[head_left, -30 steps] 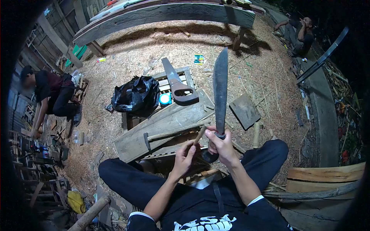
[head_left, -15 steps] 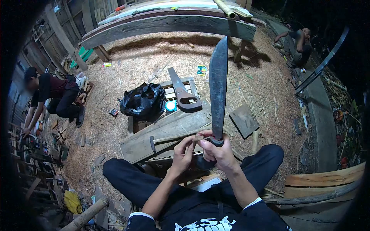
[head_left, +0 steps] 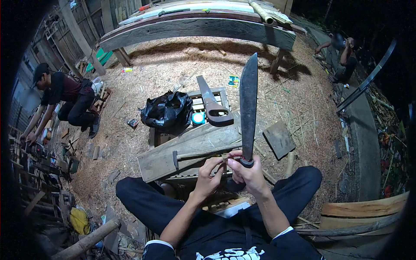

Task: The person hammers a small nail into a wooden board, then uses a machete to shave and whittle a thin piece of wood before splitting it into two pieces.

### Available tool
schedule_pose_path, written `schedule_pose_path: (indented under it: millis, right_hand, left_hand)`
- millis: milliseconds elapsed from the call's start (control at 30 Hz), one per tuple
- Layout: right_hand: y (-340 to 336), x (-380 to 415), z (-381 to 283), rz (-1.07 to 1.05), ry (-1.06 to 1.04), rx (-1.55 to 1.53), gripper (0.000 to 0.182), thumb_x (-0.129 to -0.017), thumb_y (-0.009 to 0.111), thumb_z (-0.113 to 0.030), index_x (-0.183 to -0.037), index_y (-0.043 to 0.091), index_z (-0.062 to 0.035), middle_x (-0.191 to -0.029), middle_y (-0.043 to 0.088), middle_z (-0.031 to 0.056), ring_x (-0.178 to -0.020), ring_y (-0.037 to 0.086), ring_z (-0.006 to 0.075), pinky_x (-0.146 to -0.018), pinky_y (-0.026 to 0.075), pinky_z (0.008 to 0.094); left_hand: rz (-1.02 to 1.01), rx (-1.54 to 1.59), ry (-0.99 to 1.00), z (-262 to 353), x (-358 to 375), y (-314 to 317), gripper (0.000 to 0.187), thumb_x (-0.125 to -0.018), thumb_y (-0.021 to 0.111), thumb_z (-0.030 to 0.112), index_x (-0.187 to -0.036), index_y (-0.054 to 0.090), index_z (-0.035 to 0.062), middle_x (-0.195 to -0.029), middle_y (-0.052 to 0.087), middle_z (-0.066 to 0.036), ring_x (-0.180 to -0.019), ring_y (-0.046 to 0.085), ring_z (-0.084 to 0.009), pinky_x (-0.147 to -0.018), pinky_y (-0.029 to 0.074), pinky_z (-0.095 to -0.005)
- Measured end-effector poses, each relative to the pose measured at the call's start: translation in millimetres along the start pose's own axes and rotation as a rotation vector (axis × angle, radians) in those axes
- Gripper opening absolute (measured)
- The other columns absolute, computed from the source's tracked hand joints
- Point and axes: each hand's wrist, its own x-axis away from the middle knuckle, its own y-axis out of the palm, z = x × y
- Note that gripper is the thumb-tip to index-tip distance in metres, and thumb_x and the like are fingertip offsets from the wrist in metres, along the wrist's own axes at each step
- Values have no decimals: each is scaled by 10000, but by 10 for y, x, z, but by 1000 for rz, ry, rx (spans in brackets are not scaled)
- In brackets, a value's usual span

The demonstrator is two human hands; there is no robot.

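My right hand [head_left: 250, 175] is wrapped round the dark handle of a machete [head_left: 248, 104], whose broad blade points up and away from me. Close beside it, my left hand [head_left: 208, 177] pinches a small brownish piece [head_left: 225, 157] near the base of the blade. What the piece is I cannot make out. Beyond my hands, a hammer [head_left: 175, 160] lies on a wooden board [head_left: 190, 145]. A handsaw [head_left: 212, 106] rests farther out, next to a round blue-and-white tape measure [head_left: 198, 118] and a black plastic bag [head_left: 167, 112].
A long wooden bench [head_left: 199, 32] crosses the far side, with bamboo on top. One person [head_left: 65, 95] bends at the left; another person [head_left: 342, 58] sits at the far right. A square board [head_left: 279, 138] lies on shavings, and planks [head_left: 364, 208] stand close at my right.
The view has shifted slightly, so the scene sits a little lower and to the right. Both hands stay together at the machete's handle; the blade leans slightly more upright.
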Motion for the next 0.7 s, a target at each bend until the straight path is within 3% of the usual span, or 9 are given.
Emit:
schedule_pose_path:
  millis: [100, 200, 267, 367, 400, 567, 633, 700]
  right_hand:
    - [-26, 18, -6, 17, -2, 0, 243, -922, 758, -127, -1098, 689, 26, -793, 657, 9, -492, 501, 25, -418, 372, 206]
    - [-48, 35, 0, 12, 11, -10, 241, -922, 759, -130, -1095, 690, 23, -795, 663, 14, -481, 496, 27, -414, 369, 207]
    - [-73, 42, -1, 3, 20, -23, 239, -922, 759, -131, -1096, 691, 19, -799, 667, 17, -475, 493, 28, -411, 366, 207]
    - [-104, 38, -10, -15, 54, 0, 241, -922, 758, -123, -1109, 693, 14, -834, 682, 16, -546, 543, 30, -443, 393, 200]
    - [-110, 28, -6, 2, 30, 36, 242, -923, 758, -122, -1115, 696, 12, -858, 692, 13, -595, 565, 28, -470, 409, 195]
    - [-187, 6, 3, 20, 44, 86, 249, -927, 757, -125, -1130, 705, 9, -959, 726, 25, -787, 637, 48, -622, 492, 200]
    - [-130, -2, -69, 18, -64, 107, 296, -936, 751, -133, -1182, 671, 12, -684, 585, -43, -494, 480, 23, -429, 327, 209]
    - [-136, 0, -88, 38, -87, 129, 305, -938, 750, -138, -1190, 670, 14, -696, 590, -41, -498, 480, 21, -431, 328, 209]
  left_hand:
    - [16, -36, 72, 39, -20, 25, 333, -843, 696, -80, -1163, 670, 8, -1102, 712, -160, -1024, 689, -324, -885, 536, -377]
    - [47, -55, 102, 152, -43, 25, 312, -857, 711, -72, -1156, 646, -11, -1087, 717, -153, -994, 709, -255, -885, 534, -332]
    - [81, 132, 78, 253, -61, 19, 361, -897, 695, -23, -1251, 634, 4, -1200, 692, -164, -1098, 679, -287, -939, 538, -364]
    - [120, 259, 172, 411, -143, -25, 351, -937, 674, 12, -1283, 617, -7, -1268, 664, -170, -1136, 667, -284, -964, 535, -362]
    - [71, 160, 244, 484, -191, -89, 337, -979, 610, 10, -1315, 591, 7, -1323, 619, -186, -1167, 636, -252, -961, 537, -366]
    - [19, -65, 234, 802, -452, -156, 294, -921, 679, -11, -1214, 666, -5, -1265, 656, -166, -1156, 639, -250, -904, 563, -339]
    - [60, -51, 325, 815, -508, -127, 316, -833, 748, -24, -1145, 717, 16, -1155, 710, -136, -1093, 656, -305, -916, 529, -377]
    - [73, -26, 290, 796, -497, -92, 310, -820, 760, -42, -1122, 719, 14, -1115, 721, -132, -1059, 668, -291, -895, 536, -366]
